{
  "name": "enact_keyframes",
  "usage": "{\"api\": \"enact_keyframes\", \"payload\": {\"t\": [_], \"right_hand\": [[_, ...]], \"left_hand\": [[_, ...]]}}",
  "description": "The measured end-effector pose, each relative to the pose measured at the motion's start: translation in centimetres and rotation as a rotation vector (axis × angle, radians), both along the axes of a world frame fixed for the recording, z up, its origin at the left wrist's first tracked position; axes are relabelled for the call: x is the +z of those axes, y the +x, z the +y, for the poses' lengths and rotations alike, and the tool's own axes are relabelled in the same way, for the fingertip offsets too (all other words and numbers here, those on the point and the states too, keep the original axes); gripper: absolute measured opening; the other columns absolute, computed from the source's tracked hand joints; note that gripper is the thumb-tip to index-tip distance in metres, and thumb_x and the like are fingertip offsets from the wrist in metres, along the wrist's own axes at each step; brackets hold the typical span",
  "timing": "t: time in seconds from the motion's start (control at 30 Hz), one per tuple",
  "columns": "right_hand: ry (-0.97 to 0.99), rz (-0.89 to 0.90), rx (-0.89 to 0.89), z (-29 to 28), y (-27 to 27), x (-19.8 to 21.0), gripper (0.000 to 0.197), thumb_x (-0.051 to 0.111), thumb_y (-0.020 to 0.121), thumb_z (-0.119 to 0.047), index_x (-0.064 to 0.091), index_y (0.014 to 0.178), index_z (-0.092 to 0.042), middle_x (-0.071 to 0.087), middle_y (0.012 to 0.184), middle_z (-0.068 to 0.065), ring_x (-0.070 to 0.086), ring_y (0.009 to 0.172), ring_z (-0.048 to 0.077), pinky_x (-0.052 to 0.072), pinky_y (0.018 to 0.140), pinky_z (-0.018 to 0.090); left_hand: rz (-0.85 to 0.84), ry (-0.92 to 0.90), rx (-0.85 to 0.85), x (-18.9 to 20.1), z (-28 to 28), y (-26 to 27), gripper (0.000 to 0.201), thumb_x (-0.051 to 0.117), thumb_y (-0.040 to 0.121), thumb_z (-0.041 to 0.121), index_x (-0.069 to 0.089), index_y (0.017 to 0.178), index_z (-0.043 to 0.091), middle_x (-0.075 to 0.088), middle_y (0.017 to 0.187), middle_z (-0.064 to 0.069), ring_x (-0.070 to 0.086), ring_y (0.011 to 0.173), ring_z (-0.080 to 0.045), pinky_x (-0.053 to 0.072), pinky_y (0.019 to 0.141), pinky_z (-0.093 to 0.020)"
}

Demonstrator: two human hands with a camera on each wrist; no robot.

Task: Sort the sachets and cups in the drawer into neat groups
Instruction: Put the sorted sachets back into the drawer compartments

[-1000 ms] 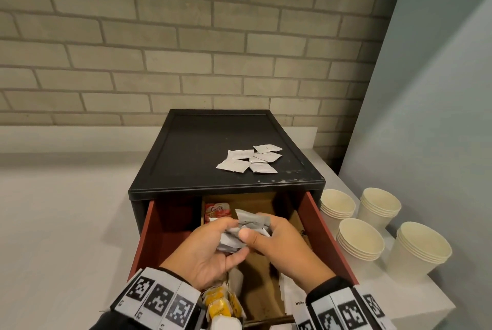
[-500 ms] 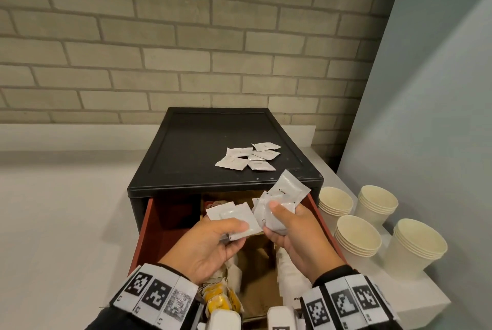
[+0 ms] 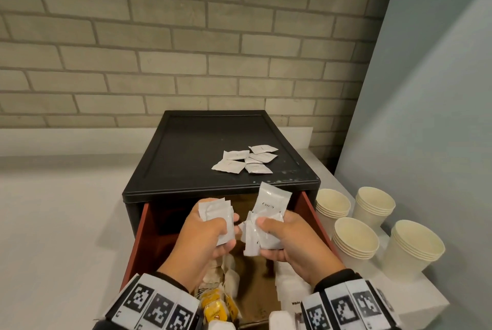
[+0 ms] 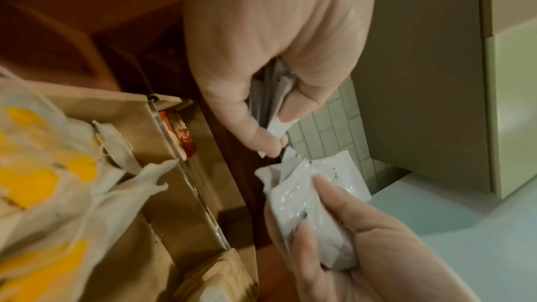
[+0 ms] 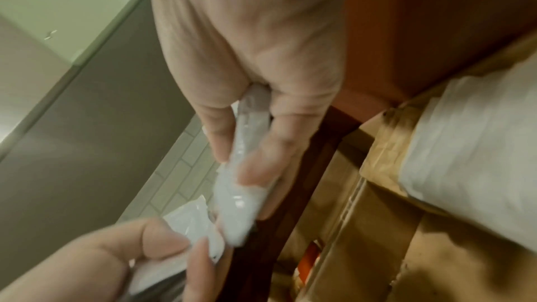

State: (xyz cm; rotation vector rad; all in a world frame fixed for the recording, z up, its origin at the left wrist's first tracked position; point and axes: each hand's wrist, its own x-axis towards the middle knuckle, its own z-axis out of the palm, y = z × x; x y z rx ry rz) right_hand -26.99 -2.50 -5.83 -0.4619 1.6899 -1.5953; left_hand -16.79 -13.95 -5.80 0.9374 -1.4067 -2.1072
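Over the open red drawer [image 3: 138, 236], my left hand [image 3: 226, 226] grips a small stack of white sachets [image 3: 215, 211]. Close beside it, my right hand [image 3: 263, 236] holds a bigger, crumpled bunch of white sachets [image 3: 271, 202]. The left wrist view shows the left hand's sachets [image 4: 273, 91] pinched between thumb and fingers, with the right hand's bunch [image 4: 305, 196] just below. In the right wrist view the right fingers clamp their bunch [image 5: 244, 180] edge-on. Several more white sachets [image 3: 247, 160] lie loose on the black cabinet top [image 3: 191, 159]. Stacks of paper cups [image 3: 354, 239] stand to the right of the drawer.
Yellow sachets [image 3: 213, 308] and tea bags [image 3: 231, 279] lie in the drawer's near left. White packets [image 3: 290, 292] fill its near right, and cardboard dividers [image 4: 162, 141] split it, with a red sachet [image 4: 180, 137] behind one. A brick wall rises behind and a grey panel at the right.
The hands were together on one bunch of white sachets low in the drawer. They have lifted and parted, each now holding a share.
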Motion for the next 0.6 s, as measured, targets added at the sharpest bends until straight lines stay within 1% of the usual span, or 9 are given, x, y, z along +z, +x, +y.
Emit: {"api": "enact_keyframes", "payload": {"t": [0.1,0.17,0.2,0.27,0.3,0.37,0.43,0.5,0.6], "right_hand": [[0.143,0.189,0.004,-0.2,0.2,-0.2,0.034,0.056,0.093,-0.019,0.051,0.127,-0.018,0.057,0.125,0.005,0.058,0.110,0.024,0.057,0.068,0.023],[0.167,0.226,0.032,-0.3,0.3,-0.2,0.032,0.055,0.093,-0.021,0.053,0.125,-0.018,0.058,0.124,0.004,0.059,0.108,0.023,0.057,0.070,0.024],[0.165,0.222,0.059,-0.2,0.3,-0.2,0.030,0.056,0.093,-0.021,0.054,0.123,-0.019,0.060,0.121,0.004,0.060,0.106,0.022,0.057,0.068,0.023],[0.174,0.190,0.117,0.0,0.3,0.0,0.025,0.057,0.092,-0.021,0.057,0.117,-0.021,0.063,0.114,0.005,0.063,0.101,0.022,0.055,0.061,0.020],[0.185,0.163,0.145,0.1,0.3,0.1,0.023,0.057,0.091,-0.020,0.058,0.114,-0.021,0.065,0.112,0.005,0.065,0.099,0.022,0.053,0.057,0.019],[0.219,0.091,0.211,0.4,0.1,0.2,0.021,0.057,0.091,-0.018,0.059,0.112,-0.020,0.067,0.110,0.007,0.066,0.098,0.024,0.051,0.050,0.018],[0.246,0.028,0.279,0.5,0.1,0.2,0.022,0.058,0.090,-0.015,0.059,0.112,-0.018,0.068,0.108,0.009,0.068,0.089,0.022,0.050,0.045,0.017],[0.269,-0.013,0.343,0.5,0.2,0.2,0.022,0.059,0.089,-0.014,0.059,0.112,-0.014,0.069,0.102,0.009,0.068,0.076,0.018,0.049,0.042,0.016],[0.302,-0.046,0.417,0.5,0.4,0.2,0.014,0.059,0.089,-0.012,0.061,0.103,-0.014,0.067,0.090,0.005,0.066,0.063,0.012,0.049,0.040,0.016]], "left_hand": [[-0.033,0.051,0.021,0.1,-0.1,0.2,0.047,0.043,0.086,-0.013,0.049,0.127,0.010,0.064,0.106,-0.018,0.063,0.081,-0.024,0.049,0.057,-0.029],[-0.054,0.093,-0.034,0.0,0.0,0.5,0.047,0.042,0.086,-0.011,0.047,0.129,0.008,0.065,0.101,-0.018,0.064,0.080,-0.025,0.049,0.051,-0.025],[-0.075,0.097,-0.055,0.0,0.1,0.4,0.048,0.042,0.086,-0.011,0.046,0.129,0.008,0.065,0.102,-0.018,0.065,0.083,-0.026,0.049,0.050,-0.024],[-0.128,0.080,-0.035,-0.2,-0.1,0.1,0.050,0.045,0.086,-0.012,0.045,0.130,0.012,0.061,0.114,-0.020,0.063,0.095,-0.032,0.048,0.053,-0.027],[-0.151,0.049,-0.013,-0.3,-0.3,-0.1,0.052,0.047,0.085,-0.012,0.046,0.129,0.015,0.057,0.120,-0.020,0.061,0.101,-0.034,0.048,0.055,-0.030],[-0.154,-0.088,-0.029,-0.4,-0.5,-0.4,0.048,0.052,0.084,-0.011,0.051,0.119,0.022,0.054,0.122,-0.015,0.056,0.107,-0.033,0.050,0.060,-0.031],[-0.120,-0.214,-0.094,-0.8,-0.5,-0.4,0.045,0.053,0.082,-0.011,0.054,0.109,0.025,0.055,0.116,-0.010,0.056,0.105,-0.027,0.053,0.064,-0.031],[-0.060,-0.236,-0.185,-1.0,-0.3,-0.2,0.045,0.055,0.079,-0.014,0.055,0.105,0.023,0.059,0.109,-0.009,0.061,0.097,-0.022,0.055,0.066,-0.031],[0.036,-0.228,-0.342,-0.7,-0.1,0.2,0.048,0.060,0.063,-0.009,0.056,0.102,0.018,0.059,0.102,-0.011,0.060,0.090,-0.021,0.052,0.061,-0.027]]}}
